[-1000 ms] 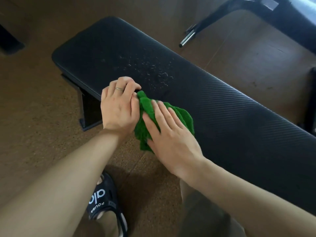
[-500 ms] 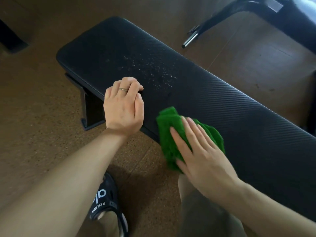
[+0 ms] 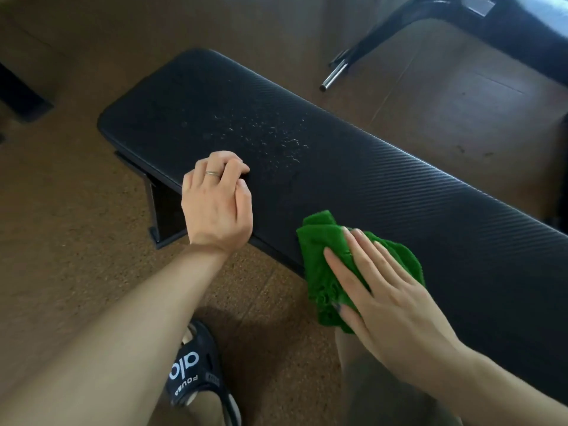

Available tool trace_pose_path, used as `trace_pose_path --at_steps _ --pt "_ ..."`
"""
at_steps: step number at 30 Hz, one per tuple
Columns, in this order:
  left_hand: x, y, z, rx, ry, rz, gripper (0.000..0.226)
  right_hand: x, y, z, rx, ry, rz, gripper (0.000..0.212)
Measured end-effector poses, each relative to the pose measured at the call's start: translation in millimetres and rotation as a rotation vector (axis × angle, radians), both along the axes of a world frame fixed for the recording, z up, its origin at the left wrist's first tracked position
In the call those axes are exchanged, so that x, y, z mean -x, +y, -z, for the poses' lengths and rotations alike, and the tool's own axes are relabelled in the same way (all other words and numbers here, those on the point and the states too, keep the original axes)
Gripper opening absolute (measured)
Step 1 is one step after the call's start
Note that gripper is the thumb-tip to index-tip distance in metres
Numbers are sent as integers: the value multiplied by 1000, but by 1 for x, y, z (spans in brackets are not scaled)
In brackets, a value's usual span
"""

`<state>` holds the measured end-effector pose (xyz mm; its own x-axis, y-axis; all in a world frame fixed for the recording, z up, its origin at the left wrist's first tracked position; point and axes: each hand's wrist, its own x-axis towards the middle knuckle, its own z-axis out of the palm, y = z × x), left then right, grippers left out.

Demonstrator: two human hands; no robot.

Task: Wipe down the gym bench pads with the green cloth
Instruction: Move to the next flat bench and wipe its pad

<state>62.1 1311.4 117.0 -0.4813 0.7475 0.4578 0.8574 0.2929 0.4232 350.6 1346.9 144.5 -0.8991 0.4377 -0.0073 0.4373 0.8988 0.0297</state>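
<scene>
A long black bench pad [image 3: 384, 192] with a ribbed texture runs from upper left to lower right. Small water droplets [image 3: 270, 139] speckle its left half. A bunched green cloth [image 3: 319, 256] lies on the pad's near edge and hangs partly over it. My right hand [image 3: 390, 296] presses flat on the cloth with the fingers spread and straight. My left hand [image 3: 216, 204] rests on the near edge of the pad to the left of the cloth, fingers curled loosely, a ring on one finger, holding nothing.
Brown cork-like floor [image 3: 61, 241] surrounds the bench. The bench's black leg [image 3: 163, 210] stands under its left end. A black frame with a chrome tube end [image 3: 333, 76] lies at the upper right. My foot in a dark sandal [image 3: 196, 373] stands below the bench.
My right hand slid the green cloth to the right along the pad's near edge, away from my left hand. The left hand stayed on the edge.
</scene>
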Motion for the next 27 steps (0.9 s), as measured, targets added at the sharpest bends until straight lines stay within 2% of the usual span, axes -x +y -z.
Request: trace_pose_path --at_steps 3,6,9,13,17,21,24,27 --pt "0 0 0 4 4 -13 28 51 25 -2 120 43 2 61" --pt "1 0 0 24 34 -3 26 124 69 -2 185 130 108 61" --pt "0 -1 -1 19 42 -5 26 171 91 -6 204 97 200 62" --pt "1 -1 -1 23 31 -7 27 117 48 -5 196 121 178 62" --pt "0 1 0 5 12 -6 29 67 19 -6 178 53 111 62" --pt "1 1 1 10 35 -2 28 117 70 -6 180 114 63 59" --pt "2 2 0 18 48 2 28 176 116 -3 178 158 183 59" --pt "1 1 -2 12 38 -1 29 217 139 -7 214 117 282 59"
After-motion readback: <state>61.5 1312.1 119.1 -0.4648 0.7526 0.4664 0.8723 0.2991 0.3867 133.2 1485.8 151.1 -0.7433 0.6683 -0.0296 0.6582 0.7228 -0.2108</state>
